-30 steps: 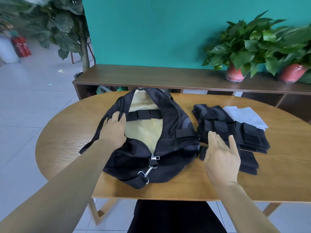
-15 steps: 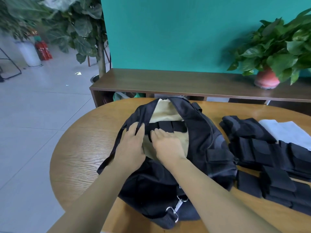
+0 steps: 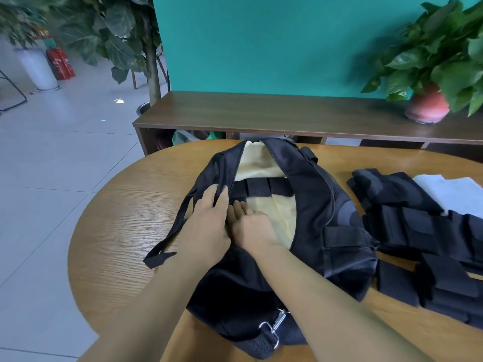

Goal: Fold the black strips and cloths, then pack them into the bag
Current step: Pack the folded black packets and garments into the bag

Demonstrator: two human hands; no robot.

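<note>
Centre frame, our left hand (image 3: 209, 218) grips the black bag (image 3: 326, 226) rim; right hand (image 3: 252, 226) lies flat inside, holding nothing. Folded black strips (image 3: 418, 231) wait right; a slipped rim may close the opening

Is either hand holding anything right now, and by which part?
The left hand grips the black bag by the left edge of its opening. The right hand lies inside on the yellow lining, holding nothing.

Behind your wooden bench (image 3: 117, 226) there's a low brown shelf (image 3: 261, 111) with a potted plant (image 3: 428, 100) — plus a red fire extinguisher (image 3: 60, 62) far left.
</note>
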